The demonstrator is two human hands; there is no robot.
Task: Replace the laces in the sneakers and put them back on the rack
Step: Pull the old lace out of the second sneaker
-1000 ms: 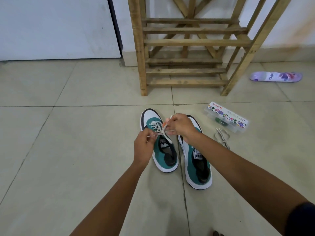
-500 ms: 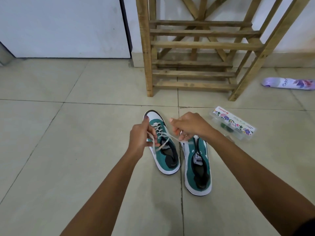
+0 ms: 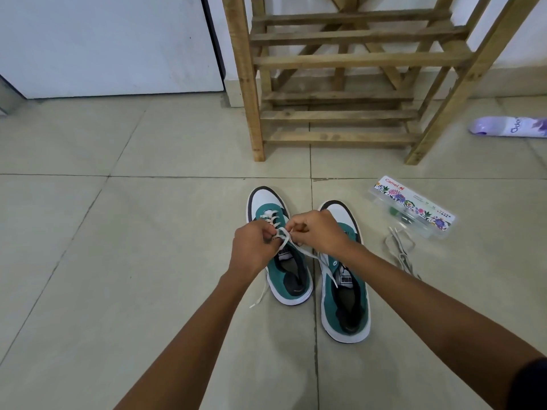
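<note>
Two teal-and-white sneakers stand side by side on the tiled floor. The left sneaker (image 3: 291, 273) has a white lace (image 3: 284, 236) threaded through its eyelets. My left hand (image 3: 254, 247) and my right hand (image 3: 316, 232) meet over its tongue, each pinching part of that lace. One loose end trails over the floor at the left (image 3: 260, 297), another crosses onto the right sneaker (image 3: 346, 297), which shows no lace. A loose grey lace (image 3: 399, 250) lies on the floor to the right. The wooden shoe rack (image 3: 340, 116) stands behind the sneakers with bare shelves.
A clear plastic box (image 3: 414, 211) with a flowered label lies right of the sneakers. A purple spray can (image 3: 509, 127) lies on its side at the far right. A white door (image 3: 103, 45) is at the back left.
My hands have come together over the left sneaker's tongue, after holding the lace ends spread apart. The lace ends now hang loose. The view has shifted slightly.
</note>
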